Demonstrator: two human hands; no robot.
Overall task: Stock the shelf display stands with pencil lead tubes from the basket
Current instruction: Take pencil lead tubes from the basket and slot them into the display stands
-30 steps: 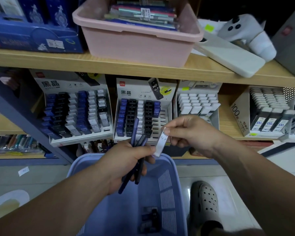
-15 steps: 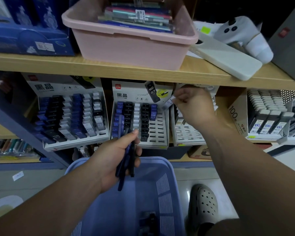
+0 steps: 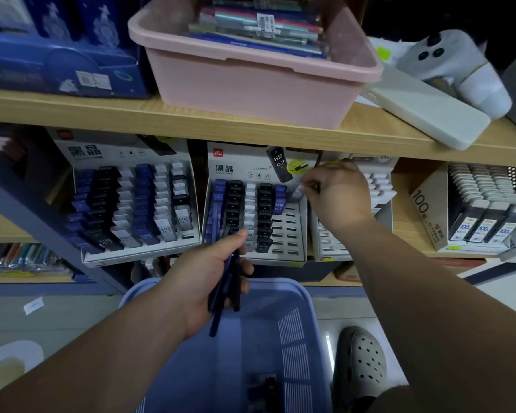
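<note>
The left hand (image 3: 203, 281) grips a small bundle of lead tubes (image 3: 221, 308), slim, flat, dark blue and black sticks whose ends jut out below the fist, held over the near blue basket (image 3: 292, 338). A few dark tubes (image 3: 265, 386) lie on the basket's floor. Farther off and to the right, the right hand (image 3: 337, 198) pinches a white tube (image 3: 299, 190) at the upper right corner of the middle display stand (image 3: 292, 231), whose left columns hold blue, black and white tubes marked HB, while its right slots are bare.
</note>
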